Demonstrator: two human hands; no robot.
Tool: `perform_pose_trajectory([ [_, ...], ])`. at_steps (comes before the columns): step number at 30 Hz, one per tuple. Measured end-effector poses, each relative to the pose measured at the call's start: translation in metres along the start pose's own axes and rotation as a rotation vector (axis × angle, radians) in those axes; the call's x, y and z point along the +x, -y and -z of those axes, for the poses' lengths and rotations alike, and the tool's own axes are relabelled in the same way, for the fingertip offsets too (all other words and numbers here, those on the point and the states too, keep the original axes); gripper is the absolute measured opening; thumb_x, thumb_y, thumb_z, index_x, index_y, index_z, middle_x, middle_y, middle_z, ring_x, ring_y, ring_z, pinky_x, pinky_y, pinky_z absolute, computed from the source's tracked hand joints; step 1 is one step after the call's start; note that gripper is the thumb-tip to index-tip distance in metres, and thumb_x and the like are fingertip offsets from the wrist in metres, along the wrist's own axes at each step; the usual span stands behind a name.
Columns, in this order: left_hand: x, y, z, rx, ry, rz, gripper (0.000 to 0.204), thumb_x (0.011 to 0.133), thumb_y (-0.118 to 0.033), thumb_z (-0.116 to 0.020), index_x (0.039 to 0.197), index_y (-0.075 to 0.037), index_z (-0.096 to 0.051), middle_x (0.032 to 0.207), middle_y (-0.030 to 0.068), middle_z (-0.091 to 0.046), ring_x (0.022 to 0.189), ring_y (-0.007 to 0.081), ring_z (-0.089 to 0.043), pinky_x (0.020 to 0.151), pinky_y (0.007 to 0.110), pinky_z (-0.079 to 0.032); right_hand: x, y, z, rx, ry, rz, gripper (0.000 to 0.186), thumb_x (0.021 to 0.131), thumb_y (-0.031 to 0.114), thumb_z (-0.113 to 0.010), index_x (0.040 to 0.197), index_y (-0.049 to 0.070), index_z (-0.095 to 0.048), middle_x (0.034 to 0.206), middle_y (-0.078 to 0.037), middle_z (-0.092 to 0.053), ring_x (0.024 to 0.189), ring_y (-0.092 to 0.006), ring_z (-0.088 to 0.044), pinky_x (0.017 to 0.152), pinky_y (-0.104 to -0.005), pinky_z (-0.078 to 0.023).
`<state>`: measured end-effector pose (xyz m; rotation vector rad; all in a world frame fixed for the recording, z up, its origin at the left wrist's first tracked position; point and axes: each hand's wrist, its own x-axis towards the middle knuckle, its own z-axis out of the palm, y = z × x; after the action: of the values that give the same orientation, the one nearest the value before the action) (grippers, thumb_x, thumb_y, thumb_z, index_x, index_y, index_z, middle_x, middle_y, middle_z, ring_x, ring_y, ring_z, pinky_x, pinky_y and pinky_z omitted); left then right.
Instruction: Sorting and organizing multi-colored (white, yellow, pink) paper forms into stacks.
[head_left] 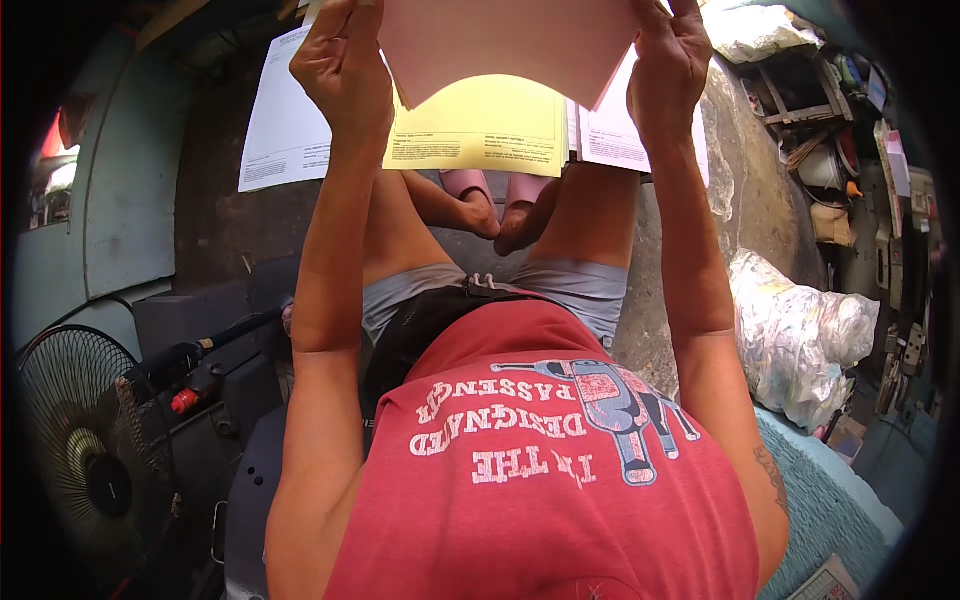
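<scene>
A pink sheet of paper [510, 45] is held up at the top of the view, its lower edge bowing upward in the middle. My left hand [345, 65] grips its left side with closed fingers, and my right hand [672, 65] grips its right side the same way. Whether it is one sheet or several, I cannot tell. Beneath it lies a yellow printed form [480, 140], partly covered by the pink paper. White printed forms [280, 115] lie left of the yellow one, and another pale form [612, 135] lies on its right, partly behind my right wrist.
My bare legs and pink slippers [466, 183] are below the papers. A standing fan [95, 450] is at the lower left. On the right sit a bulging clear plastic bag [800, 335] and a cluttered shelf [800, 100]. A blue-green ledge [830, 510] runs along the lower right.
</scene>
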<state>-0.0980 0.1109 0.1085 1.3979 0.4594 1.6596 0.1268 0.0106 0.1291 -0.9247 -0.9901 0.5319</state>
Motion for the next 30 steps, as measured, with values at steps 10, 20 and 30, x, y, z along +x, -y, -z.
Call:
perform_pose_trajectory([
  [10,0.002,0.015,-0.013,0.058,0.121,0.069,0.025,0.099,-0.01,-0.068,0.121,0.002,-0.066,0.099,0.0013,-0.073,0.08,0.0048,-0.061,0.07,0.022,-0.048,-0.009,-0.006,-0.009,-0.007,-0.005,0.042,0.043,0.092,0.007,-0.066,0.132,0.0,-0.054,0.117,-0.006,-0.066,0.107,-0.0131,-0.06,0.094,-0.0312,-0.048],
  [20,-0.005,0.042,0.004,0.138,0.111,0.267,0.022,0.096,-0.018,-0.074,0.11,-0.001,-0.067,0.101,0.0015,-0.069,0.087,0.0098,-0.062,0.077,0.028,-0.051,-0.027,-0.035,0.0,-0.079,0.043,-0.101,0.051,0.085,0.019,-0.077,0.129,0.002,-0.057,0.106,-0.005,-0.067,0.104,-0.015,-0.063,0.091,-0.0318,-0.053],
  [30,-0.044,0.029,-0.026,-0.191,-0.34,0.478,0.024,0.094,-0.012,-0.076,0.113,-0.001,-0.066,0.106,0.0061,-0.068,0.093,0.0181,-0.062,0.09,0.037,-0.049,-0.054,-0.062,0.014,0.194,-0.017,-0.435,0.043,0.086,0.008,-0.077,0.125,-0.001,-0.06,0.109,-0.014,-0.071,0.097,-0.0218,-0.071,0.091,-0.0407,-0.06],
])
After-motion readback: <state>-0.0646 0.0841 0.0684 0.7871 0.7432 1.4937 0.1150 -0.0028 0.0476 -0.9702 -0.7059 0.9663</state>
